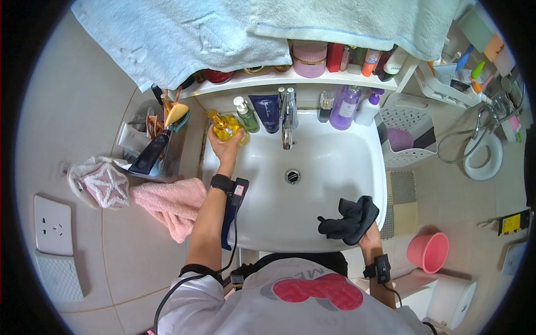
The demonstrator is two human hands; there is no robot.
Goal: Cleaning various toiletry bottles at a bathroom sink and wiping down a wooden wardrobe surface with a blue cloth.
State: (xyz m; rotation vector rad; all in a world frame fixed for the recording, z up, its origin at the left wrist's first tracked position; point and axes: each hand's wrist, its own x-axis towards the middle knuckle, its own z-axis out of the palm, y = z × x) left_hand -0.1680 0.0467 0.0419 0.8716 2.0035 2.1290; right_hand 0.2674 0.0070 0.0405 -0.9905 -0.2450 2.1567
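Observation:
My left hand (226, 146) grips a yellow pump bottle (227, 127) at the back left corner of the white washbasin (268, 209). Beside that bottle stand a green bottle with a white cap (247, 116) and a dark blue squeeze tube (266, 112). My right hand (369, 237) holds a bunched black cloth (349, 220) over the basin's front right part; the cloth hides most of its fingers. A chrome faucet (287, 119) rises at the middle of the back rim, above the drain (292, 176). No running water shows.
Purple (346, 107) and white (368, 109) bottles stand at the back right rim. Above the basin, a shelf (251, 81) of cosmetics lies partly under towels (188, 37). A pink towel (176, 205) and a bin of grooming items (173, 159) are at left, a perforated basket (406, 155) at right.

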